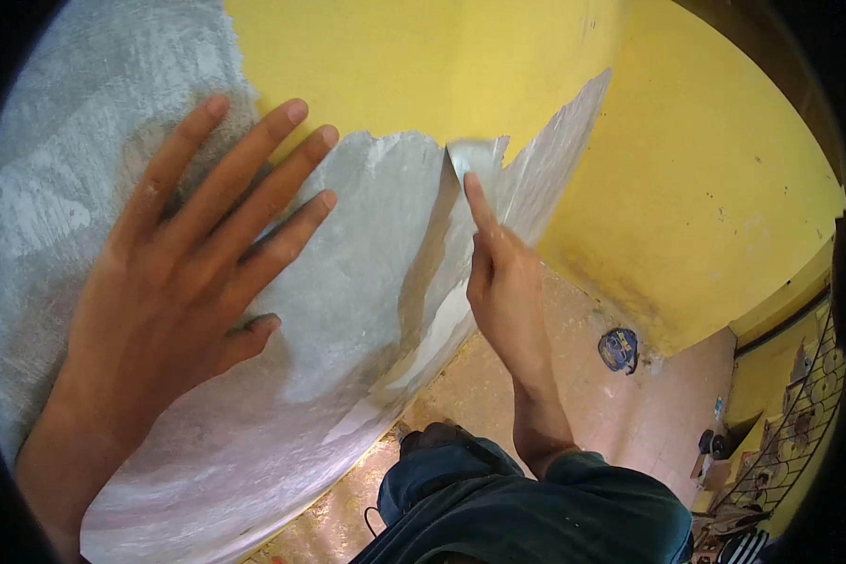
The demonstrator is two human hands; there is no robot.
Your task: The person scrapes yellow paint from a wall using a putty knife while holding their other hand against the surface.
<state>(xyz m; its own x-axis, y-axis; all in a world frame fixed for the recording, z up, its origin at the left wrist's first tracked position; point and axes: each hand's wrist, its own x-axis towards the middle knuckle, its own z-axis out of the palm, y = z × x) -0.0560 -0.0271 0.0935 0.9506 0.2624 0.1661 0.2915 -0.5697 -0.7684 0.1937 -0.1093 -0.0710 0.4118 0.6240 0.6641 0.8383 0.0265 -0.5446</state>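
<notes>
My left hand (pixel 183 235) is spread flat, palm toward the wall, over the scraped grey surface (pixel 348 273). Its fingertips reach near the ragged border with the yellow paint (pixel 376 56). In my right hand (pixel 508 282) is a scraper (pixel 475 155) with a wide metal blade. The index finger stretches along the blade while the other fingers curl round the handle, which is hidden in the fist. The blade's edge meets the wall where grey and yellow join. A brownish strip (pixel 428 268) runs down the grey area below the blade.
A yellow side wall (pixel 696 179) stands to the right, with dark stains low down. On the tiled floor (pixel 573 385) lies a dark blue bag-like item (pixel 618 350). A metal grille (pixel 799 423) and assorted objects are at the far right.
</notes>
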